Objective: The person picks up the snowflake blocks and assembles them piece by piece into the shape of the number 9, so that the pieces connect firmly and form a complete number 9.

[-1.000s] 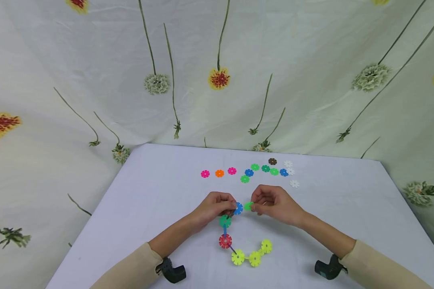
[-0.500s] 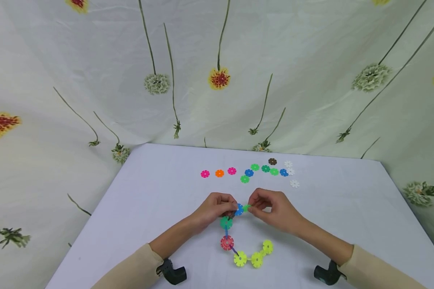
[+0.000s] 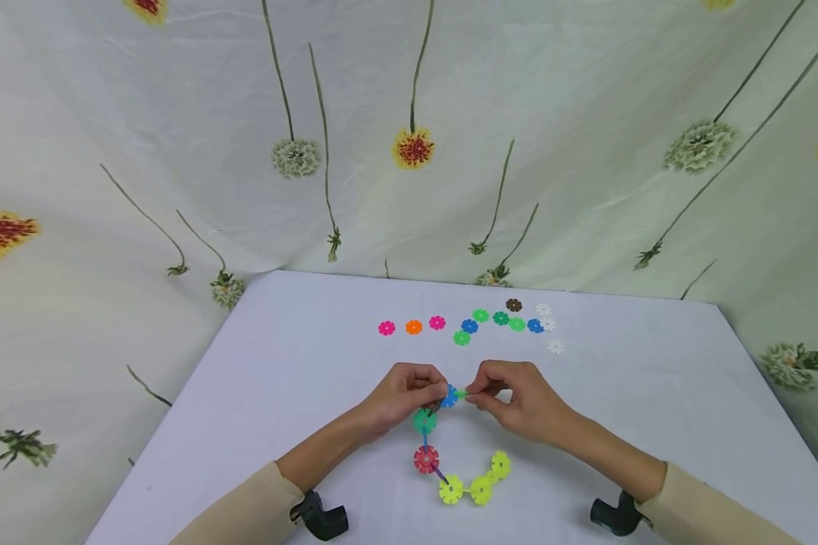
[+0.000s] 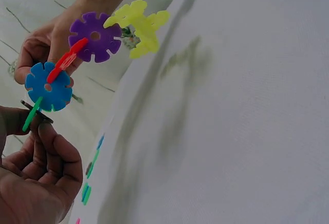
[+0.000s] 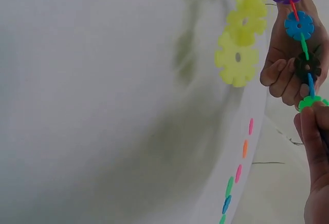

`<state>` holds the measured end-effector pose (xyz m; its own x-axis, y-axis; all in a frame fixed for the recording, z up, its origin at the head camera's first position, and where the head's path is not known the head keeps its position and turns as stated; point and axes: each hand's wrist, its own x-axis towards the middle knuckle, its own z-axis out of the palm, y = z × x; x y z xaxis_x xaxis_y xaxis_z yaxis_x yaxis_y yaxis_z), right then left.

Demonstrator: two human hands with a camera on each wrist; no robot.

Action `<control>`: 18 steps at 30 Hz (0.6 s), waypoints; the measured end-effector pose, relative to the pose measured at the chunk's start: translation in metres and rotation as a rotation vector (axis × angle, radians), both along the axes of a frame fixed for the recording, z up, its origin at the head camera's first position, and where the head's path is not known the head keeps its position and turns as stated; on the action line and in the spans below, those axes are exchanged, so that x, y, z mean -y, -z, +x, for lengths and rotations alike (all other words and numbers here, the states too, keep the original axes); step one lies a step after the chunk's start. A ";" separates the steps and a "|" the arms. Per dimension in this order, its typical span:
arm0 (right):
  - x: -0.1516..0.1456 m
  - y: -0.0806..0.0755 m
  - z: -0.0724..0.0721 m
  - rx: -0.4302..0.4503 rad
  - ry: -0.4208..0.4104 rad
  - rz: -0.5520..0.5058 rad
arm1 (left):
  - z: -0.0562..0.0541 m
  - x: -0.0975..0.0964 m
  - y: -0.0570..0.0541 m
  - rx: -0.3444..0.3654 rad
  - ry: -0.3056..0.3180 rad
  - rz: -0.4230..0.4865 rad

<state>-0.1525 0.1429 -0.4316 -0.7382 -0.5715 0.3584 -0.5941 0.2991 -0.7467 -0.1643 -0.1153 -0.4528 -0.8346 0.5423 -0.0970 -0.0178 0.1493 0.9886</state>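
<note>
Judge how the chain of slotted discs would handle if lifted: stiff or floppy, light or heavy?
The chain is probably light: its red disc looks thin edge-on. It seems fairly stiff, as the yellow discs jut out unsupported. It may twist loose where discs slot together.

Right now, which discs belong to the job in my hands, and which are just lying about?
In the job:
chain, pinched at its dark disc by your left hand
light green disc, pinched at the chain's blue end by your right hand

Lying about, perhaps spares:
two pink discs
orange disc
brown disc
four green discs
two blue discs
three white discs
</note>
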 end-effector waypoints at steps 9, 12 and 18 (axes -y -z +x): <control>-0.005 0.002 0.001 -0.052 -0.031 0.029 | 0.001 -0.006 0.002 0.015 0.055 -0.019; -0.006 -0.002 -0.001 -0.064 -0.059 0.037 | 0.000 -0.005 0.001 0.029 0.065 -0.018; -0.005 -0.002 -0.004 -0.035 -0.135 0.006 | 0.002 -0.006 -0.002 0.064 0.132 0.010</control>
<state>-0.1569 0.1483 -0.4295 -0.6415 -0.6668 0.3792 -0.6552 0.2192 -0.7230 -0.1623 -0.1098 -0.4509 -0.7480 0.6483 -0.1418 -0.0617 0.1448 0.9875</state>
